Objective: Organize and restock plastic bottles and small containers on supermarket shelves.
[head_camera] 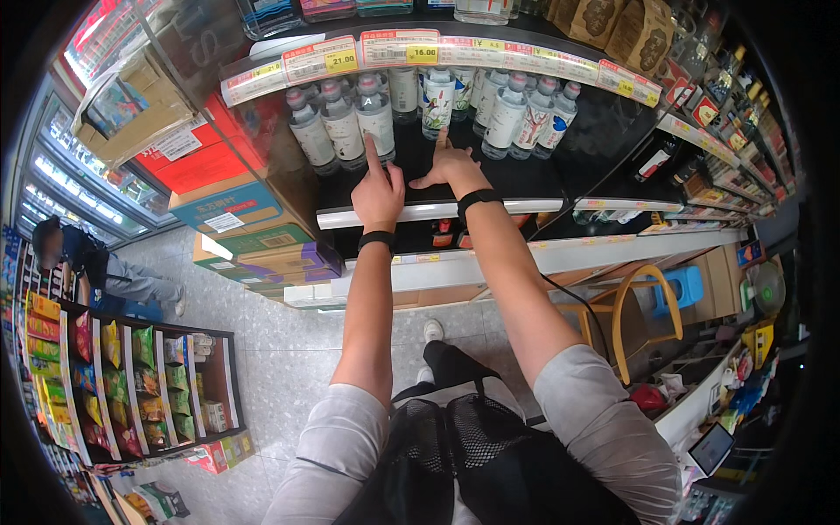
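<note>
My left hand (379, 195) has its index finger stretched out to the front of a clear bottle with a pale label (375, 121), the rightmost of three in the left front row. Contact looks likely there, and nothing is gripped. My right hand (454, 165) has its fingers spread, thumb to the left. Its index fingertip meets the foot of a bottle with a bird-pattern label (437, 102), which stands upright farther back. To its right is another group of upright bottles, including one with a tree-pattern label (536, 121). All of them stand on a black shelf (407, 174).
A price-tag rail (420, 54) overhangs the bottles, and a white shelf lip (420, 214) runs under my wrists. Stacked cartons (230, 210) border the left side. A wooden chair (623, 315) stands at right, a snack rack (144, 387) at left. Beyond it, a person (92, 262) bends.
</note>
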The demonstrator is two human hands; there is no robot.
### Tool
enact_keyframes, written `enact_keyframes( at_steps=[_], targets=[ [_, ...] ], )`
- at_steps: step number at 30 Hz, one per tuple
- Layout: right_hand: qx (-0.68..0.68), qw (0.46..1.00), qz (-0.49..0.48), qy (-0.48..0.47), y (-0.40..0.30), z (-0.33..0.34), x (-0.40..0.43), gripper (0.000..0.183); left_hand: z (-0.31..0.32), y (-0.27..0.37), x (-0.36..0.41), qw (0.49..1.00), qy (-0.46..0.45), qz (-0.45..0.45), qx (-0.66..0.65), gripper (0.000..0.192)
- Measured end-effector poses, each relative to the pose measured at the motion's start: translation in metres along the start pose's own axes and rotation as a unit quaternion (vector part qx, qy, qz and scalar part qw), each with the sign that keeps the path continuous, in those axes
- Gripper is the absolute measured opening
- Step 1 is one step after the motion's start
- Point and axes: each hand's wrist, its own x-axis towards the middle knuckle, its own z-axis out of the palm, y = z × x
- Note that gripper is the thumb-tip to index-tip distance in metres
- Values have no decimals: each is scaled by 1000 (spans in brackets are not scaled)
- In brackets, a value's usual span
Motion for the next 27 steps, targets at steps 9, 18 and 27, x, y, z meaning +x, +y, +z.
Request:
enact_keyframes(
  at_steps=[9, 18, 27],
  targets=[
    [-33, 999, -26, 6, 1, -6, -3, 159, -1, -1, 5, 999, -15, 43, 2, 77],
    [-4, 1000, -25, 16, 5, -6, -4, 149, 2, 0, 6, 998, -33, 39, 25, 80],
    [-29, 999, -45, 6, 3, -9, -8, 139, 4, -1, 6, 998, -37, 36, 33, 82]
  ],
)
